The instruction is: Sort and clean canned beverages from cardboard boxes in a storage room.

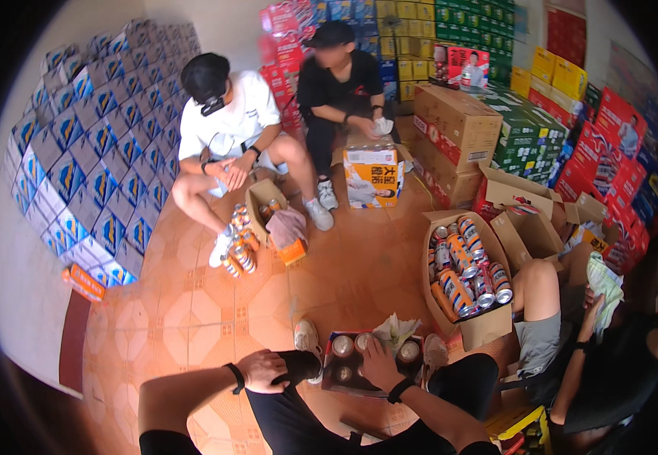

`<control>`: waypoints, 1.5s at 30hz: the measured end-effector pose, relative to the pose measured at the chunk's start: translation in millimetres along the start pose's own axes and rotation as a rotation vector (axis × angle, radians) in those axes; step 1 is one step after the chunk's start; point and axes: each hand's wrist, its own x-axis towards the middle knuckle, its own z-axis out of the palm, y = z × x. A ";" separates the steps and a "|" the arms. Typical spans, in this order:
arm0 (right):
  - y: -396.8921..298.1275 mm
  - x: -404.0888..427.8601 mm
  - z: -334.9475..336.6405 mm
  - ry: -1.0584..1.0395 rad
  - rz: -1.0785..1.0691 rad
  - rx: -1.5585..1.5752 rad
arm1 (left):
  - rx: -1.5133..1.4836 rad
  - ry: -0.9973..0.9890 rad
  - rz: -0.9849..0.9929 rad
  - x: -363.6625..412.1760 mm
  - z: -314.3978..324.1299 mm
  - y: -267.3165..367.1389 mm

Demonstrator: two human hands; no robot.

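Note:
Between my feet stands a low open carton (337, 392) holding several drink cans upright. My right hand (380, 367) reaches over it, its fingertips at the top of a can (364, 341); whether they grip it is hidden. Another can (342, 346) stands to the left of that one, and a third (408, 351) to the right. A crumpled pale cloth (398, 331) lies on the carton's far edge beside my right hand. My left hand (263, 371) rests on my left knee, with no object seen in it.
A large open carton of orange and red cans (471, 273) stands ahead to the right. Farther left, loose cans (240, 256) stand by a small carton (260, 219). Two people sit opposite; another at right holds a cloth (604, 287). Stacked drink cartons (101, 148) line the walls.

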 end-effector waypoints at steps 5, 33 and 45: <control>1.9 -0.4 0.7 -0.086 -0.001 0.004 | -0.015 0.069 0.017 -0.4 2.0 0.4; 4.8 6.8 -13.3 -0.136 -0.018 0.140 | -0.039 0.018 0.004 0.4 1.5 -1.3; 1.8 4.7 -7.4 -0.130 0.001 0.164 | -0.022 -0.034 -0.019 0.2 -1.3 0.7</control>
